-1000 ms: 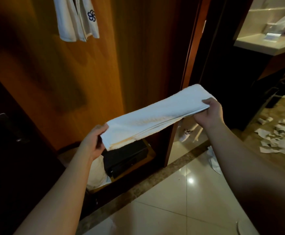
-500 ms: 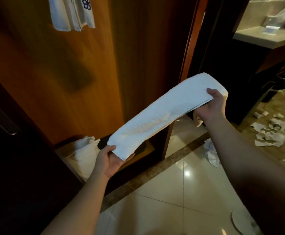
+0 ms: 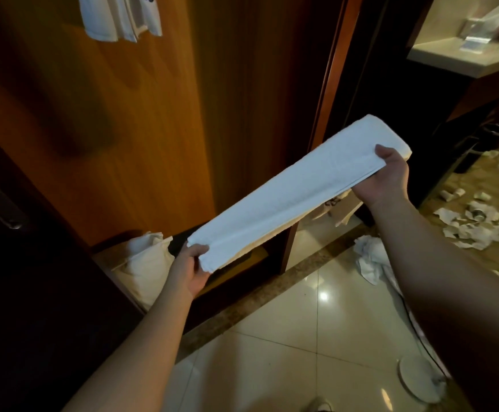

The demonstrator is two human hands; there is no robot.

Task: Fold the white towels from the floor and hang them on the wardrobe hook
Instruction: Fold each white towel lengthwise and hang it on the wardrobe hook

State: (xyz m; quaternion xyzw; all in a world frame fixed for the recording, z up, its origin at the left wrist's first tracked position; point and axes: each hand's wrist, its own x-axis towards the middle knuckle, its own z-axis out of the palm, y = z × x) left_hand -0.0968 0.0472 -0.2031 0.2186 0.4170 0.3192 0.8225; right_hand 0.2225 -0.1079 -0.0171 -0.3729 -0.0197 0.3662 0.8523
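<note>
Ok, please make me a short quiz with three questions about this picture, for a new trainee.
1. True or false: the folded towel lies on the floor.
2. Which hand holds the higher end of it? A) left hand B) right hand
3. Fill in: a crumpled white cloth lies on the ____ near the doorway.

Key: 1 false, both hands hold it in the air, one at each end. 2 B. 3 floor.
</note>
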